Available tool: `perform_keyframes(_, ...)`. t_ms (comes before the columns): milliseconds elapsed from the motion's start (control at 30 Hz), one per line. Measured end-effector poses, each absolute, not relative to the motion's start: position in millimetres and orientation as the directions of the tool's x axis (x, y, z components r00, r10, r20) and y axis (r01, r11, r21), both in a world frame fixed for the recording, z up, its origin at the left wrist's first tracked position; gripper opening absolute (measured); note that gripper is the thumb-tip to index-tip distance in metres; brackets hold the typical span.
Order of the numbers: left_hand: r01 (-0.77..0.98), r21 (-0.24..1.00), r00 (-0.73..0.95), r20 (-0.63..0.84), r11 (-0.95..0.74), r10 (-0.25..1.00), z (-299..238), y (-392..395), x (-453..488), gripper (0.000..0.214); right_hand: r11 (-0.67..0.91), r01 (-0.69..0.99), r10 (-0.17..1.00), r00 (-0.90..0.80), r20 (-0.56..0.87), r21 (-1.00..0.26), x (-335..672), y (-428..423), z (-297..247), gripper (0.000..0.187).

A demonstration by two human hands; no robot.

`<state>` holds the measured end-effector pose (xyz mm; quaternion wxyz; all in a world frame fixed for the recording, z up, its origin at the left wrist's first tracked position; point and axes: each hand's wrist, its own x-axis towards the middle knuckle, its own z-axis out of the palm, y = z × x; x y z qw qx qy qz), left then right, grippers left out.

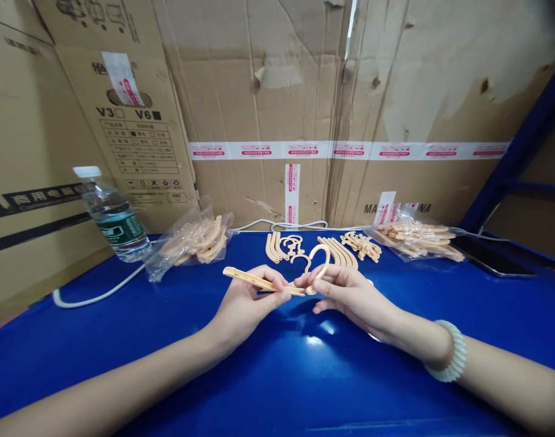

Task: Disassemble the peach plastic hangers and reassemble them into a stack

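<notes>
My left hand (250,300) pinches a long flat beige plastic bar (254,280) that points left and slightly up. My right hand (345,292) grips a curved beige plastic hook piece (320,258), whose lower end meets the right tip of the bar between my fingertips. Both hands hover just above the blue table (277,376), near its middle. Beyond them, loose beige curved strips (274,247), small hooks (294,244), more curved strips (339,250) and small clips (362,244) lie in separate groups.
A clear bag of beige parts (195,241) lies at the left, another bag (416,235) at the right. A water bottle (113,215) stands far left beside a white cable (93,297). A dark phone (491,258) lies far right. Cardboard boxes (305,109) wall the back.
</notes>
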<state>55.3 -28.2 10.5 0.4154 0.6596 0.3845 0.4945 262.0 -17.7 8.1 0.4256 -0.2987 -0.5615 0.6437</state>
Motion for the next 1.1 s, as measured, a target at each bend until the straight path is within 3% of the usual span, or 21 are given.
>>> perform_keyframes(300, 0.202, 0.837, 0.298, 0.442, -0.508, 0.846, 13.8, -33.2, 53.1, 0.014, -0.091, -0.196, 0.849, -0.527, 0.027, -0.976, 260.7, -18.9, 6.6, 0.031)
perform_keyframes(567, 0.238, 0.781, 0.330, 0.495, -0.578, 0.804, 13.3, -36.3, 55.0, 0.012, -0.008, -0.154, 0.867, -0.493, 0.070, -0.988, 260.3, -18.6, 7.0, 0.035)
perform_keyframes(933, 0.269, 0.794, 0.377, 0.434, -0.545, 0.818, 13.9, -38.9, 57.6, 0.014, 0.079, -0.080, 0.898, -0.428, 0.106, -0.994, 255.5, -22.9, 5.2, 0.046)
perform_keyframes(1100, 0.284, 0.822, 0.377, 0.377, -0.493, 0.846, 13.1, -38.7, 58.2, 0.013, 0.103, -0.061, 0.898, -0.423, 0.119, -0.993, 255.8, -23.1, 4.0, 0.042)
